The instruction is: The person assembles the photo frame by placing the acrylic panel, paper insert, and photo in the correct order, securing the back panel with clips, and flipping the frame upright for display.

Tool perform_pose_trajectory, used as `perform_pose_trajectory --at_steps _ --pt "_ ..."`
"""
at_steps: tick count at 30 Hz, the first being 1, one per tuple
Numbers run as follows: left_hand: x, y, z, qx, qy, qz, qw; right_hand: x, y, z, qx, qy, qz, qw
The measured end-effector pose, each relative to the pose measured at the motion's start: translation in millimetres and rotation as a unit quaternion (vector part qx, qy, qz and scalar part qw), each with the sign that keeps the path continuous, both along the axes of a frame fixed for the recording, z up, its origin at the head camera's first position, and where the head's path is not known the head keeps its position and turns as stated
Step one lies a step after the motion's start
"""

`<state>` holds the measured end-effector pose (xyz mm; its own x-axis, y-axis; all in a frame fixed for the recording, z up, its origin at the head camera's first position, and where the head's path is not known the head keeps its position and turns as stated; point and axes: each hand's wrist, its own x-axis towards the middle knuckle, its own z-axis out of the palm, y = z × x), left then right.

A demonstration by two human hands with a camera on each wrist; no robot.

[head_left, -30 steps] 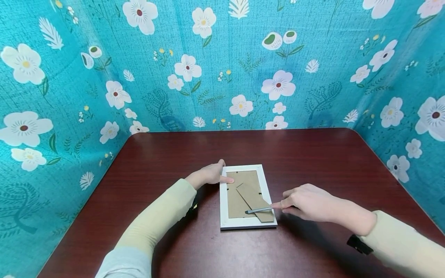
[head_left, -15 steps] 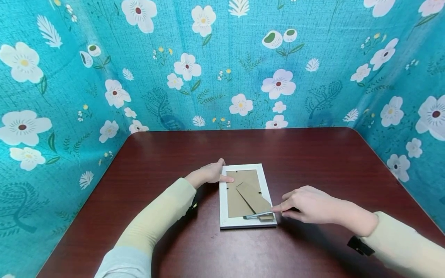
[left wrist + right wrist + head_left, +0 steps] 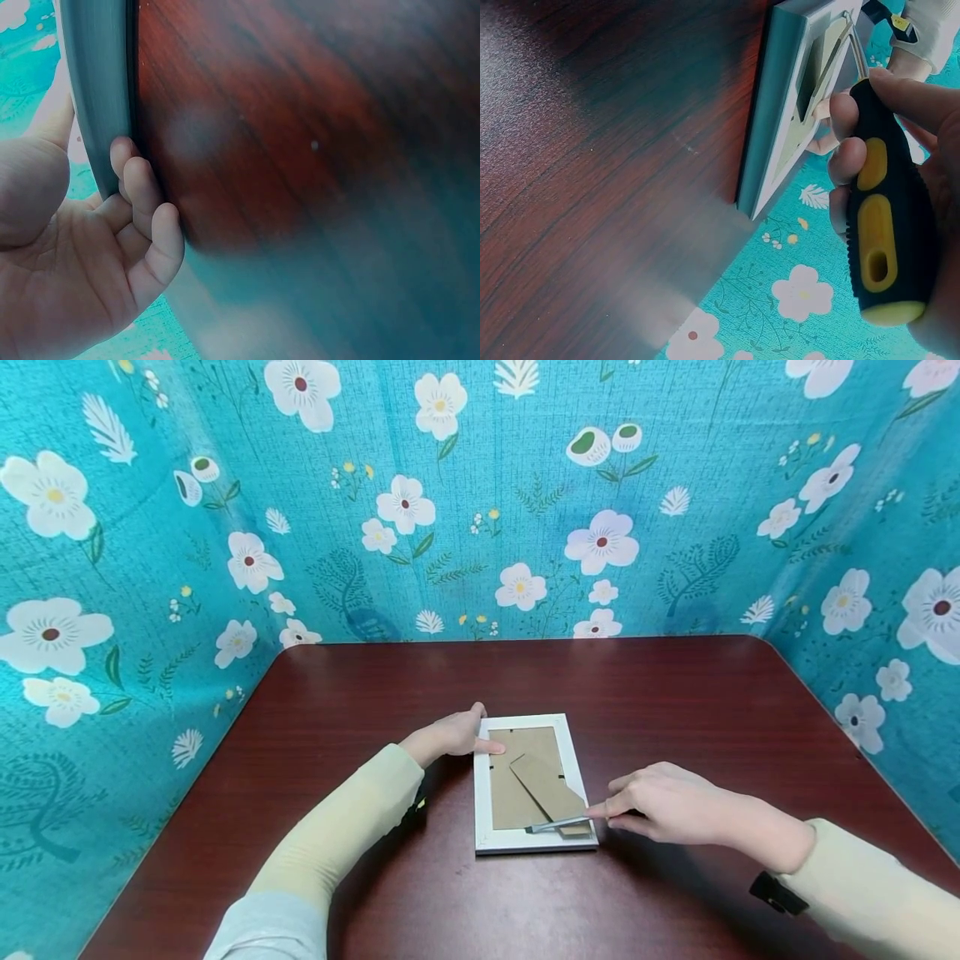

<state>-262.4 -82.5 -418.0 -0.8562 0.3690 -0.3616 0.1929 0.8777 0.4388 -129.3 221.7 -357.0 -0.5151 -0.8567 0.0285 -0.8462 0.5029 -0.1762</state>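
Note:
A white picture frame (image 3: 483, 802) lies back side up on the table, its brown backing board (image 3: 510, 797) showing. Slanting across the board is a cardboard stand flap (image 3: 551, 787). My left hand (image 3: 454, 735) grips the frame's upper left edge, thumb on the backing and fingers along the side. In my right hand (image 3: 667, 802) is a flathead screwdriver, whose black-and-yellow handle (image 3: 892, 217) shows in the right wrist view. Its metal shaft (image 3: 558, 823) crosses the lower end of the flap, and the tip is at the board's bottom edge.
Small dark tabs (image 3: 561, 777) sit along the backing's edges. The dark red wooden table (image 3: 375, 685) has rounded far corners. A turquoise flowered cloth (image 3: 480, 527) hangs behind it and at both sides.
The screwdriver tip has shifted slightly toward the near edge of the backing board, with the right hand lowering a little. Over the last half second almost nothing differs. The left hand stays put.

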Motion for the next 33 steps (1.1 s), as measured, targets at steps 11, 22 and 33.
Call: perform_pose_trajectory --at_steps 11,22,33 --pt "-0.3 -1.3 -0.9 0.001 -0.003 0.002 1.0000 0.2 1.9 0.7 -0.006 -0.002 -0.005 1.0000" --pt "0.7 0.3 -2.2 -0.012 0.002 0.007 0.9999 0.1 0.9 0.4 0.003 -0.001 -0.012 0.9999" --pt "0.5 0.2 0.9 0.005 -0.001 0.000 1.0000 0.4 0.5 2.5 -0.001 0.004 -0.003 1.0000"
